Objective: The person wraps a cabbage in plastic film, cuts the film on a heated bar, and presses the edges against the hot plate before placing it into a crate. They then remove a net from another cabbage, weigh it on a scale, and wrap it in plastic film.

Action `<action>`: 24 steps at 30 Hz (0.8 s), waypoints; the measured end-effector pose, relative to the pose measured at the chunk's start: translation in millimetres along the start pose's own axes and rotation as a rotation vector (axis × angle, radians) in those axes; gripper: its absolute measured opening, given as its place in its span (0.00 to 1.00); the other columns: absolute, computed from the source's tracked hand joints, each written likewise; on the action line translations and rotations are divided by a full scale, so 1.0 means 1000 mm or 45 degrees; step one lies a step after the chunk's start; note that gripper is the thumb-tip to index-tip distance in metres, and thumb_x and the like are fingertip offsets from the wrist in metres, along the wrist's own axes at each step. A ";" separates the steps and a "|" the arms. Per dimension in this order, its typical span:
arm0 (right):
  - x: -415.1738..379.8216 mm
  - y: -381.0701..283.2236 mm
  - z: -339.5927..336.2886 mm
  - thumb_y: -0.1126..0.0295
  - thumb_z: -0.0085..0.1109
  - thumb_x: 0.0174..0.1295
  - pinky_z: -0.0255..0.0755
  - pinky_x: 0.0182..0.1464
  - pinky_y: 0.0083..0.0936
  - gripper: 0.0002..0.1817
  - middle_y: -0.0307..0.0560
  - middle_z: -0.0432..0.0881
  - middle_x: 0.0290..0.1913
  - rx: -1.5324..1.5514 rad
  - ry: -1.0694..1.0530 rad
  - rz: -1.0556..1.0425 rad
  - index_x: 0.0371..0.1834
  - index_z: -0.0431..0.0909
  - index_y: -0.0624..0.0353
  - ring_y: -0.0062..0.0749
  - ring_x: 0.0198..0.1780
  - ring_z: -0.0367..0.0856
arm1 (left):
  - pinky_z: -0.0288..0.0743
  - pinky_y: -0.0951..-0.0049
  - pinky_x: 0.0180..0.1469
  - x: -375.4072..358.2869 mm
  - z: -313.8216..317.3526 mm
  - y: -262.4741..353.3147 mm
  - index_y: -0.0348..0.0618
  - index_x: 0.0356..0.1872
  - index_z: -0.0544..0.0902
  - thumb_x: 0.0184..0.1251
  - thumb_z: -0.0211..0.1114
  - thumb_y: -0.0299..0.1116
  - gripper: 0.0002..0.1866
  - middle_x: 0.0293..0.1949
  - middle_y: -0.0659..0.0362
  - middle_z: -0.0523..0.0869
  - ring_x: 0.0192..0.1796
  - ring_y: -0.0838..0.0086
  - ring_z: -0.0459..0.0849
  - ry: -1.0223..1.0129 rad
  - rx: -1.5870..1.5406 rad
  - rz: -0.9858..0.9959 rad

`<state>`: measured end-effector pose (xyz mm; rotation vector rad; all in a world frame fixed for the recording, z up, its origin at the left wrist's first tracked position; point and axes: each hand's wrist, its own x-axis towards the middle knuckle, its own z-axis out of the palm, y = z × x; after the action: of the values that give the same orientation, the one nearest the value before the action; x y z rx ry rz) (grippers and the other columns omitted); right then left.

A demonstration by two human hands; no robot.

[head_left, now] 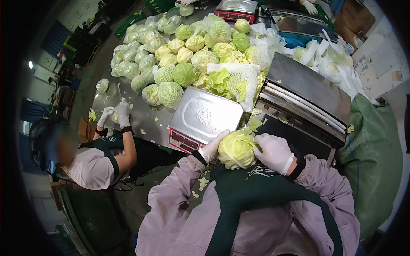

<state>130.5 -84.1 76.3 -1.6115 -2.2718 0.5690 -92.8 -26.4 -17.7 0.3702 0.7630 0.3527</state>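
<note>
Between my two gloved hands, close to my apron, is a pale green cabbage [237,150]. My left hand [213,147] grips it from the left side, its fingers partly hidden behind the cabbage. On the right, my right hand [275,152] is closed with its fingertips at the cabbage's leaves. Just beyond my left hand lies a digital scale [207,114] with a bare metal plate and a red front. A black flat surface [294,141] with a loose leaf is beyond my right hand, in front of a wrapping machine [309,91].
Several cabbages [185,74], some in white foam nets, are heaped behind the scale. Wrapped cabbages [131,69] stand at the table's left. A co-worker [96,160] handles a cabbage on my left. A large green sack [371,162] stands at right; another scale [236,9] is at the back.
</note>
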 end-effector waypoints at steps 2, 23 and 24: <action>0.001 0.004 0.002 0.66 0.56 0.58 0.76 0.39 0.37 0.10 0.48 0.81 0.33 -0.058 -0.087 0.052 0.40 0.80 0.58 0.45 0.34 0.81 | 0.64 0.62 0.69 0.000 0.000 0.001 0.38 0.68 0.66 0.75 0.43 0.54 0.32 0.65 0.50 0.73 0.65 0.63 0.74 -0.023 0.004 -0.006; 0.006 0.025 -0.018 0.72 0.62 0.51 0.75 0.32 0.28 0.04 0.50 0.81 0.23 0.677 -0.080 0.020 0.24 0.79 0.61 0.40 0.27 0.83 | 0.70 0.67 0.64 0.008 -0.004 0.008 0.38 0.64 0.71 0.75 0.46 0.50 0.28 0.61 0.52 0.77 0.60 0.68 0.78 -0.112 0.127 0.011; 0.004 0.025 -0.016 0.72 0.62 0.51 0.75 0.32 0.28 0.04 0.50 0.81 0.23 0.676 -0.082 0.021 0.24 0.79 0.61 0.40 0.27 0.83 | 0.69 0.66 0.65 0.008 -0.006 0.007 0.37 0.65 0.70 0.75 0.45 0.50 0.29 0.62 0.51 0.76 0.61 0.67 0.77 -0.118 0.124 0.000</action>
<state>156.8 -70.3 78.6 -1.3562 -1.9205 1.1283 -92.4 -15.2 -23.1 0.4749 0.6908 0.2973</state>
